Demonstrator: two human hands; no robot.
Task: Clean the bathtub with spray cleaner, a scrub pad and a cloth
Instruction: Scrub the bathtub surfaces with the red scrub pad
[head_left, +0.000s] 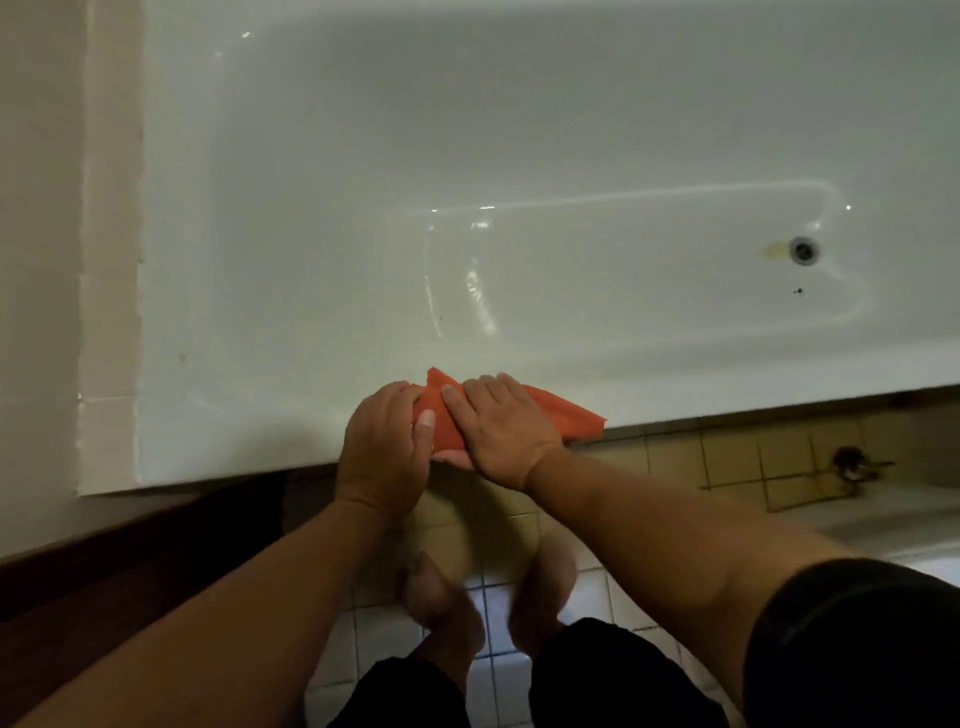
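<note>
Both hands on orange cloth

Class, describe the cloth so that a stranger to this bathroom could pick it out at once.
Find the white bathtub and follow its near rim to the middle. There the left hand grips and the right hand presses flat an orange cloth. It is the only bright-coloured thing on the white enamel.
</note>
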